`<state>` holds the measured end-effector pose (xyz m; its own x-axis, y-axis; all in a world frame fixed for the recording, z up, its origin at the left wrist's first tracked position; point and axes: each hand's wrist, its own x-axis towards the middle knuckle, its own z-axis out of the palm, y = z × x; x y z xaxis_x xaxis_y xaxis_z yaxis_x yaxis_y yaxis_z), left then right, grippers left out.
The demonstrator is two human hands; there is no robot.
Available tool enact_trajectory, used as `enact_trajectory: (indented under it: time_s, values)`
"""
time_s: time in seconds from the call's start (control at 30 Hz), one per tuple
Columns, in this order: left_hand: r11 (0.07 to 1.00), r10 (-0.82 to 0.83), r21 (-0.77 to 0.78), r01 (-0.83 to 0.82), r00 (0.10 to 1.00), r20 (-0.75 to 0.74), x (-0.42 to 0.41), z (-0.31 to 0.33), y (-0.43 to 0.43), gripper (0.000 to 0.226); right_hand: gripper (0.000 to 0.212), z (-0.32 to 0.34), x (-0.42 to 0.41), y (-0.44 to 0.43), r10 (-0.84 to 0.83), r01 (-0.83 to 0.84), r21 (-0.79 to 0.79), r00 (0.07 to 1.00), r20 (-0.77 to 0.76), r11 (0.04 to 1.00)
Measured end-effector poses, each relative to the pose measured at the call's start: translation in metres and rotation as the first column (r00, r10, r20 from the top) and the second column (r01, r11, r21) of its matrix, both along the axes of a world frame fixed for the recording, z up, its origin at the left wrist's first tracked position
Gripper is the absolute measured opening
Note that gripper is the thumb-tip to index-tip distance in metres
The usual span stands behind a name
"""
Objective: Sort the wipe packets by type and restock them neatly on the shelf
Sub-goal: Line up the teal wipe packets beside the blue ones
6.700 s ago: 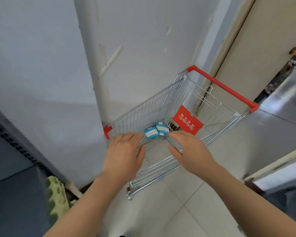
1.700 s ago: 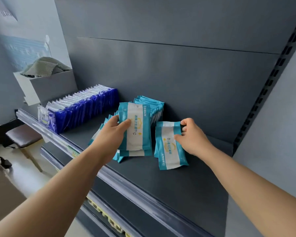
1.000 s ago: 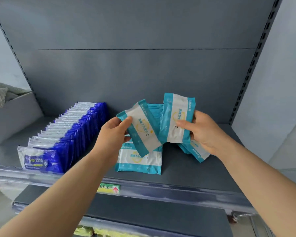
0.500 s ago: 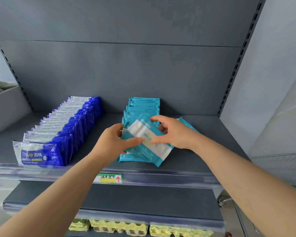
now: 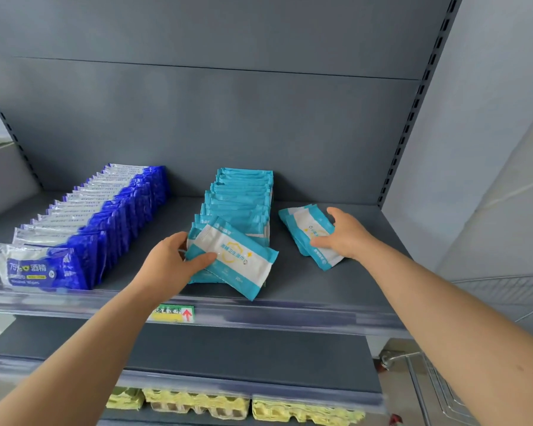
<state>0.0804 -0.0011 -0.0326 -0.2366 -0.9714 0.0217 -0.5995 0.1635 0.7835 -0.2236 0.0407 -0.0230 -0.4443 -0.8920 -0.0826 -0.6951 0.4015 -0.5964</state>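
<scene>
A row of teal wipe packets (image 5: 242, 196) stands upright down the middle of the grey shelf (image 5: 305, 290). My left hand (image 5: 170, 261) grips a teal-and-white packet (image 5: 237, 258) lying tilted at the front of that row. To the right, my right hand (image 5: 346, 233) holds a small stack of the same teal packets (image 5: 305, 229) flat on the shelf. A long row of blue-and-silver wipe packets (image 5: 86, 229) fills the left side.
A clear price rail with a green and yellow label (image 5: 173, 313) runs along the shelf's front edge. Yellow egg trays (image 5: 197, 401) sit on a lower shelf. A shopping cart's wire frame (image 5: 428, 385) shows at the lower right. A grey box (image 5: 0, 176) stands at the left.
My right hand has left the packet that both hands held and moved right onto the small stack. My left hand keeps the front packet, now lying flatter.
</scene>
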Motion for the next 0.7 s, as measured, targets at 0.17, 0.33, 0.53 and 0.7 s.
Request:
enact_trajectory:
  time_s: [0.17, 0.33, 0.53, 0.7]
  values:
    - [0.996, 0.065, 0.065, -0.065, 0.998, 0.01, 0.006, -0.005, 0.007, 0.036, 0.03, -0.003, -0.007, 0.003, -0.037, 0.047, -0.025, 0.956, 0.29, 0.999]
    - [0.996, 0.089, 0.0, -0.089, 0.996, -0.007, -0.002, -0.007, 0.012, 0.051, 0.019, 0.007, -0.009, 0.02, -0.006, 0.081, -0.144, 0.889, 0.457, 0.986]
    - [0.987, 0.12, -0.121, -0.105, 0.985, 0.125, -0.005, -0.012, -0.008, 0.074, 0.02, 0.026, -0.002, 0.037, 0.132, 0.014, -0.244, 0.809, 0.573, 0.97]
    - [0.994, 0.026, -0.109, -0.01, 0.989, 0.145, 0.001, -0.012, -0.011, 0.065, 0.022, 0.033, 0.017, 0.045, 0.184, -0.045, -0.238, 0.776, 0.603, 0.97]
